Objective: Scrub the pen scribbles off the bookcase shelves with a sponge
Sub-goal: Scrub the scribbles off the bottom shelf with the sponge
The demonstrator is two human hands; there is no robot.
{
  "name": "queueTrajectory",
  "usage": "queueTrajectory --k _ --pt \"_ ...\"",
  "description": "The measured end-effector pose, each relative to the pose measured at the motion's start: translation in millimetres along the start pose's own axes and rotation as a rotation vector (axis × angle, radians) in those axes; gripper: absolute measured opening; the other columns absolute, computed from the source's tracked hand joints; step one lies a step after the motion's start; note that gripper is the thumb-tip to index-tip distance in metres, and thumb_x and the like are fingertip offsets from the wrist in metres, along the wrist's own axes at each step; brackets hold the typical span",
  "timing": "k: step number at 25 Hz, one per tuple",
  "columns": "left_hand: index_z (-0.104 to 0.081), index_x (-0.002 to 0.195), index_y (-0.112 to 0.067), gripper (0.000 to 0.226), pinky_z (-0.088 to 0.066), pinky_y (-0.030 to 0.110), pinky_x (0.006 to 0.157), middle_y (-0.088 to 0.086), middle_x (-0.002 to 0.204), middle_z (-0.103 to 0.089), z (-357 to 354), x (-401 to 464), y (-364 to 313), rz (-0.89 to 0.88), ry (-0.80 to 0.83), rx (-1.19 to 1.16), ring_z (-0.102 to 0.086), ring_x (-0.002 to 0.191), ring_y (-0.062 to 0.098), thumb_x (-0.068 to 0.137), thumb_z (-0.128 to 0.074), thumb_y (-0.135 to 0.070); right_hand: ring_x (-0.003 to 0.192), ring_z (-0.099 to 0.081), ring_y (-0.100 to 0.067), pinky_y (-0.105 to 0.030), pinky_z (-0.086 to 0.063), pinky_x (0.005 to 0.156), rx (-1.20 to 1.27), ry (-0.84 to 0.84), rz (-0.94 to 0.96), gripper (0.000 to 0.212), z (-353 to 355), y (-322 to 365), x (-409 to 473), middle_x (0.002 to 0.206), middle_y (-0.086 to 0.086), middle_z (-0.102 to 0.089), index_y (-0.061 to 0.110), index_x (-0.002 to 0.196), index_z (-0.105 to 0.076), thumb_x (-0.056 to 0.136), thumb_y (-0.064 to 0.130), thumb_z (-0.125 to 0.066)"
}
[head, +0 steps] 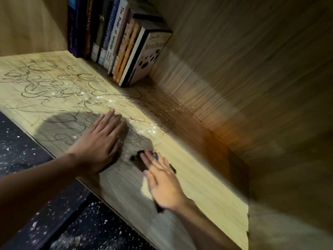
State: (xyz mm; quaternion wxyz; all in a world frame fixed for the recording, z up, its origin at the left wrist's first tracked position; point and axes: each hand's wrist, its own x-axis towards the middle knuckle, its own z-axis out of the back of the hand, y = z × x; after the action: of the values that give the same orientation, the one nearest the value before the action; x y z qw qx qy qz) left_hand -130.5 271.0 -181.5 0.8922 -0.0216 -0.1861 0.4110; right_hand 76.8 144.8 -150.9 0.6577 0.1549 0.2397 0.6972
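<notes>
Black pen scribbles (54, 87) cover the left and middle of the light wooden shelf (198, 177), with white foamy specks (100, 101) among them. My left hand (100, 141) lies flat on the shelf near its front edge, fingers straight. To its right, my right hand (162, 179) presses down with straight fingers on a dark sponge (137, 156) with a blue part; most of the sponge is hidden under the hand. The frame is motion-blurred.
A row of several books (115, 38) stands at the back of the shelf, leaning against the back wall. The bookcase side wall (252, 69) rises on the right. Below the shelf's front edge lies a dark speckled floor (27, 156).
</notes>
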Motion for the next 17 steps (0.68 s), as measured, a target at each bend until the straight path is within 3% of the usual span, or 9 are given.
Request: queueTrajectory --k 1,2,4,5,8,12,14,17 --pt "-0.021 0.152 -0.009 0.068 0.005 0.039 0.118 0.017 0.159 -0.014 3 -6 6 0.013 -0.010 0.011 0.011 0.148 0.031 0.099 -0.007 -0.048 0.148 -0.012 -0.020 -0.030 -0.024 0.115 0.063 -0.043 -0.110 0.051 15 -25 -1 0.158 0.005 -0.023 0.015 0.152 -0.020 0.104 0.024 -0.034" --pt "-0.023 0.151 -0.009 0.068 0.006 0.039 0.117 0.016 0.159 -0.012 5 -10 11 0.035 -0.011 0.012 0.012 0.148 0.032 0.099 -0.007 -0.048 0.144 -0.024 -0.028 -0.034 -0.029 0.111 0.018 -0.127 -0.297 0.048 30 -48 5 0.155 -0.003 -0.031 0.012 0.150 -0.028 0.102 0.017 -0.036" --pt "-0.019 0.152 -0.011 0.069 0.011 0.036 0.117 0.012 0.160 -0.005 7 -11 14 0.098 -0.006 -0.012 0.018 0.147 0.029 0.097 -0.005 -0.050 0.140 -0.029 -0.036 -0.043 -0.024 0.114 -0.102 -0.274 -0.654 0.047 53 -80 23 0.153 -0.007 -0.033 0.013 0.147 -0.034 0.103 0.028 -0.028" --pt "-0.014 0.153 -0.012 0.068 0.015 0.034 0.116 0.011 0.161 -0.001 7 -9 13 0.117 -0.014 -0.029 0.021 0.146 0.026 0.097 -0.006 -0.050 0.141 -0.026 -0.037 -0.045 -0.019 0.116 -0.182 -0.292 -0.691 0.049 53 -76 34 0.155 -0.006 -0.031 0.014 0.147 -0.034 0.103 0.032 -0.025" --pt "-0.017 0.152 -0.010 0.067 0.016 0.030 0.117 0.013 0.161 -0.008 8 -6 12 0.114 -0.038 -0.070 0.016 0.148 0.024 0.097 -0.013 -0.047 0.148 -0.005 -0.028 -0.038 0.003 0.120 -0.349 -0.272 -0.443 0.051 12 -18 44 0.159 0.006 -0.013 0.021 0.152 -0.021 0.102 0.031 -0.019" --pt "-0.028 0.149 -0.005 0.067 0.011 0.032 0.118 0.017 0.158 -0.020 11 -14 14 0.205 -0.050 -0.111 0.009 0.149 0.023 0.098 -0.012 -0.046 0.140 0.026 -0.003 -0.028 0.020 0.114 -0.251 0.061 0.021 0.050 -5 35 -20 0.155 0.028 0.007 0.049 0.147 -0.002 0.104 0.033 -0.023" --pt "-0.027 0.150 -0.006 0.069 0.009 0.033 0.119 0.017 0.158 -0.021 14 -15 11 0.229 -0.058 -0.141 0.009 0.149 0.022 0.098 -0.008 -0.048 0.141 0.020 0.000 -0.024 0.017 0.115 -0.269 0.128 0.004 0.046 26 9 -29 0.153 0.030 0.005 0.050 0.145 -0.005 0.102 0.040 -0.019" --pt "-0.018 0.153 -0.011 0.076 0.000 0.042 0.122 0.010 0.160 -0.011 16 -11 11 0.197 -0.017 -0.213 0.014 0.148 0.019 0.095 0.003 -0.055 0.148 0.000 -0.021 -0.039 0.004 0.120 -0.352 -0.093 -0.396 0.052 56 -46 9 0.159 0.012 -0.001 0.035 0.152 -0.008 0.101 0.042 -0.015"
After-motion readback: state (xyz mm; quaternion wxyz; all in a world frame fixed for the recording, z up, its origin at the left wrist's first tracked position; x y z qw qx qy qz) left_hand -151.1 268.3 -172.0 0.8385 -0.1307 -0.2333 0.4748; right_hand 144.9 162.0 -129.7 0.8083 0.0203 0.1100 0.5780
